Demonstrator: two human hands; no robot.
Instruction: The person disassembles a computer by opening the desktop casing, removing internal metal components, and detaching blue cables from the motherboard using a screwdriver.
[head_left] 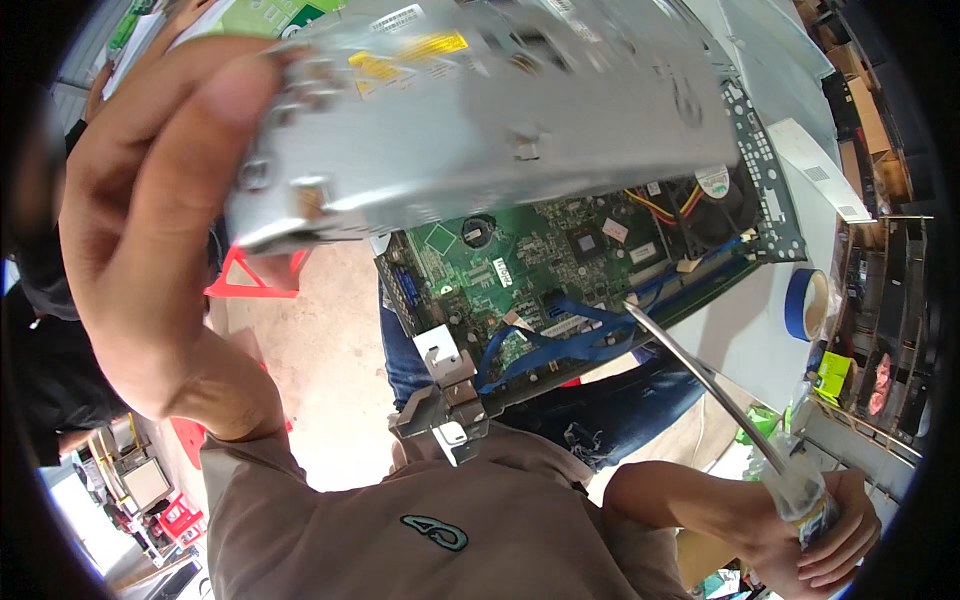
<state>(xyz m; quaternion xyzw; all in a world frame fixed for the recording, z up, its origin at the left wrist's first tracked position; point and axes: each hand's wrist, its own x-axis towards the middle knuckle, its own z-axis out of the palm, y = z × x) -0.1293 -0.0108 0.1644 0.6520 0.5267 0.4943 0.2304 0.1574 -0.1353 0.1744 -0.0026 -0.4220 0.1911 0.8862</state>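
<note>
My left hand (170, 190) grips the left end of a silver sheet-metal computer drive unit (430, 150) with yellow labels. The unit is raised and tilted over an open computer case, covering part of the case from view. Beneath it a green motherboard (540, 255) shows, with blue flat cables (560, 345) along its near side and a black fan (715, 215) at the right. My right hand (830, 535), at the lower right, is closed round the clear handle of a long screwdriver (710, 375). The screwdriver's tip appears over the cables.
A roll of blue tape (800, 304) lies on the pale table (740, 345) at the right. Beyond it stand shelves (880, 310) with dark parts and boxes. At the left are a red stool (255, 275) and another person in dark clothing (60, 350).
</note>
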